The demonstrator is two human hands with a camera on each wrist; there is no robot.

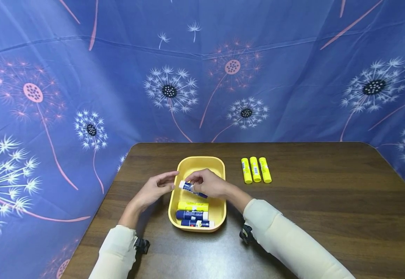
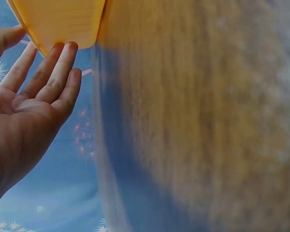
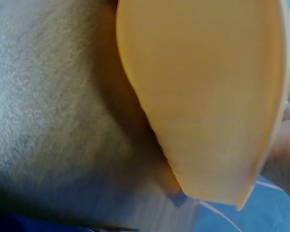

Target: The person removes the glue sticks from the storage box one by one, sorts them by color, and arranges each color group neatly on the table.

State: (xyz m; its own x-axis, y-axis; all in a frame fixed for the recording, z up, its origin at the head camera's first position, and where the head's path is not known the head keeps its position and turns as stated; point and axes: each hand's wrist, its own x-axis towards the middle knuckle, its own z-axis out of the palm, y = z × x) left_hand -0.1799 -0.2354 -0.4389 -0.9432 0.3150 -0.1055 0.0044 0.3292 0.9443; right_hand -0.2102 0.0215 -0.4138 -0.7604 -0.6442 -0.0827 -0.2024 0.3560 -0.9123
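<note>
My right hand reaches into a yellow plastic bin and pinches a blue glue stick with a white end, tilted inside the walls. Along the near end of the bin lie a yellow glue stick and two blue ones, a thicker one and a slimmer one. On the left side my left hand has its fingers extended, the tips at the bin's rim. In the left wrist view these fingers are straight against the bin's outer wall. The bin wall mostly hides the right hand in the right wrist view.
Three yellow glue sticks lie side by side on the brown wooden table, to the right of the bin. Behind the table hangs a blue cloth with a dandelion print.
</note>
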